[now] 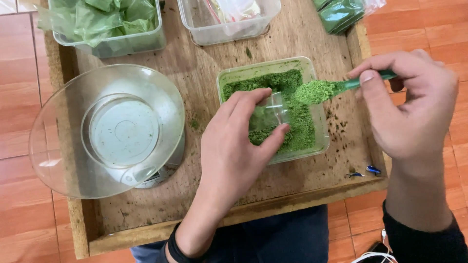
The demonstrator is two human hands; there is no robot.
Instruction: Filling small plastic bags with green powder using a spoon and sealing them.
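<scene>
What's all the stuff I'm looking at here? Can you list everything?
Wooden tray: one, brown, on the red tiled floor.
Tub of green powder: one, clear, tray centre.
Small clear bag: one, held over the tub.
Green spoon: one, heaped with powder, above the tub.
Clear bowl: one, on a scale, tray left.
Scale: one, silver, mostly hidden under the bowl.
Tub of filled green bags: one, top left.
Tub of empty clear bags: one, top centre.
Green packets: a few, top right.
Left hand: holds the bag.
Right hand: holds the spoon.
</scene>
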